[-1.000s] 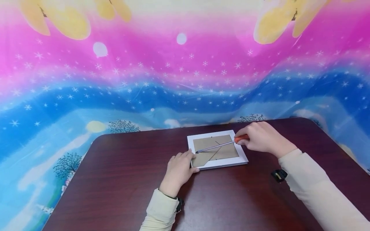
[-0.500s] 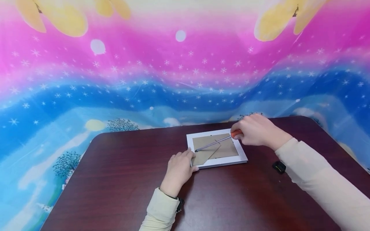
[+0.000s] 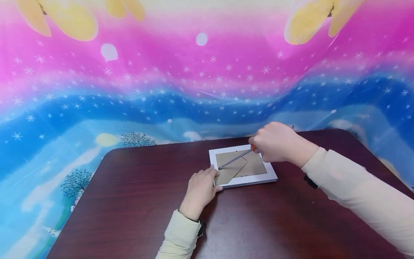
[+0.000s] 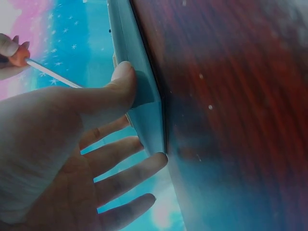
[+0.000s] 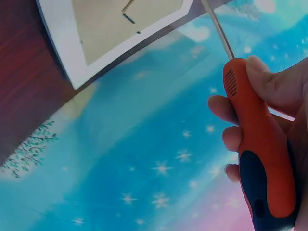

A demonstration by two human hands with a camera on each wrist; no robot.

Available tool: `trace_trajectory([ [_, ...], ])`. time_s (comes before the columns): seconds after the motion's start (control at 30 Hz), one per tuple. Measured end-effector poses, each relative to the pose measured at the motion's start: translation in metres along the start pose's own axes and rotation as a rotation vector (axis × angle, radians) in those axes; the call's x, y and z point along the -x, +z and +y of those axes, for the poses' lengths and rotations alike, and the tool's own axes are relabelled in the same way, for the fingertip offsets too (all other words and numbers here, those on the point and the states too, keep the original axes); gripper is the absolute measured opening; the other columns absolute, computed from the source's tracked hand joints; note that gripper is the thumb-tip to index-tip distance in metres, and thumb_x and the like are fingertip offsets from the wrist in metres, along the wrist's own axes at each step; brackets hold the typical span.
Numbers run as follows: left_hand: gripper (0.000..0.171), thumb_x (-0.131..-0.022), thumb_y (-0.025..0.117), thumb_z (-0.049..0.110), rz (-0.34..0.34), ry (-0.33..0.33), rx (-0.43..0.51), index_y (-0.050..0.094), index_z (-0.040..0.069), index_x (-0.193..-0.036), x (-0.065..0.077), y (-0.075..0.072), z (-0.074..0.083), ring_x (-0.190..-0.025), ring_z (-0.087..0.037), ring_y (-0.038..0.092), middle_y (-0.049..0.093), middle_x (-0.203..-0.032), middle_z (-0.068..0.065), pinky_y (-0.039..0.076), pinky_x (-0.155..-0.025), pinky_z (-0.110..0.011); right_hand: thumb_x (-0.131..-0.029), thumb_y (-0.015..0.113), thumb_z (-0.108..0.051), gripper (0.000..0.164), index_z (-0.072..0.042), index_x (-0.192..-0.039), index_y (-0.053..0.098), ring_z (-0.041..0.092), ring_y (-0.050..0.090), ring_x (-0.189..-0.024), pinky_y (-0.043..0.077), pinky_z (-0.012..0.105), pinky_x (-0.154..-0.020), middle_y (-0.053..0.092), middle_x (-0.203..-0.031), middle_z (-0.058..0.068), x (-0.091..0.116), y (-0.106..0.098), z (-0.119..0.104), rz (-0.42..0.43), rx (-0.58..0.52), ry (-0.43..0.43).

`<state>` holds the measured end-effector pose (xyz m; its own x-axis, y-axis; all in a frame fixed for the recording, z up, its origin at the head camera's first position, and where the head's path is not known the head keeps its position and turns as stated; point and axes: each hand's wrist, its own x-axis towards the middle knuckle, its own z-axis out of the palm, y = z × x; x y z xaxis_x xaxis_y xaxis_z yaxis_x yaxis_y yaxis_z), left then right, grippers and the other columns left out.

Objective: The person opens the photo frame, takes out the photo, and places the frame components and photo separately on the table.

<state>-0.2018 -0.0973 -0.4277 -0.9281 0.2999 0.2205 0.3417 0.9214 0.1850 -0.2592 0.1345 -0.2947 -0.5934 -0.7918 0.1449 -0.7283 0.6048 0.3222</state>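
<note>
A picture frame (image 3: 252, 178) with a white rim lies back up on the table, its brown backing board (image 3: 255, 167) and angled stand flap (image 3: 226, 177) showing. My left hand (image 3: 201, 190) rests at its near left corner. In the left wrist view the thumb (image 4: 125, 79) presses the frame's side while the other fingers spread out straight. My right hand (image 3: 278, 142) grips a screwdriver by its orange and dark blue handle (image 5: 260, 130). The metal shaft (image 3: 235, 159) slants down over the board, and its tip sits at the board's left edge, close to the left fingertips.
The dark red wooden table (image 3: 145, 187) has rounded far corners. Behind it hangs a pink and blue cloth (image 3: 194, 90) with snowflakes and trees. Each wrist wears a black strapped device (image 3: 201, 228) at the cuff.
My right hand has risen and moved left with the screwdriver handle, so the shaft stands steeper. The tip stays at the board's left edge. The left hand and frame keep their places.
</note>
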Motion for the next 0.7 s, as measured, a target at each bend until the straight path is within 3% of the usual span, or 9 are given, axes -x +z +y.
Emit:
trace_trajectory([
  [0.13, 0.045, -0.076, 0.072, 0.038, -0.004, -0.001, -0.003, 0.065, 0.016, -0.116, -0.001, -0.001, 0.000, -0.100, -0.027, 0.062, 0.060, -0.135, -0.010, 0.053, -0.085, -0.044, -0.075, 0.064, -0.014, 0.014, -0.015, -0.062, 0.060, 0.009, 0.038, -0.041, 0.041, 0.028, -0.039, 0.056, -0.050, -0.004, -0.002, -0.004, -0.002, -0.019, 0.030, -0.022],
  [0.3, 0.047, -0.077, 0.071, 0.040, -0.032, -0.013, 0.007, 0.065, 0.017, -0.118, -0.002, -0.002, -0.001, -0.105, -0.028, 0.061, 0.058, -0.138, -0.011, 0.052, -0.089, -0.047, -0.072, 0.071, -0.016, 0.003, -0.014, -0.075, 0.069, 0.009, 0.052, -0.051, 0.052, 0.034, -0.050, 0.067, -0.064, -0.004, 0.002, -0.001, 0.006, -0.061, -0.066, 0.027],
  [0.53, 0.047, -0.077, 0.070, 0.040, -0.046, -0.023, 0.015, 0.065, 0.018, -0.119, -0.002, 0.000, -0.002, -0.107, -0.029, 0.061, 0.057, -0.138, -0.010, 0.052, -0.091, -0.048, -0.070, 0.073, -0.007, 0.023, -0.018, -0.089, 0.072, 0.013, 0.053, -0.060, 0.051, 0.038, -0.057, 0.066, -0.072, -0.005, 0.013, 0.013, 0.024, -0.212, -0.270, 0.178],
  [0.7, 0.046, -0.077, 0.071, 0.039, -0.045, -0.029, 0.034, 0.066, 0.017, -0.118, -0.002, 0.001, -0.001, -0.107, -0.029, 0.060, 0.057, -0.138, -0.011, 0.052, -0.091, -0.048, -0.072, 0.072, -0.008, 0.025, -0.020, -0.093, 0.074, 0.012, 0.053, -0.063, 0.049, 0.037, -0.061, 0.069, -0.075, -0.004, 0.015, 0.022, 0.033, -0.228, -0.334, 0.207],
])
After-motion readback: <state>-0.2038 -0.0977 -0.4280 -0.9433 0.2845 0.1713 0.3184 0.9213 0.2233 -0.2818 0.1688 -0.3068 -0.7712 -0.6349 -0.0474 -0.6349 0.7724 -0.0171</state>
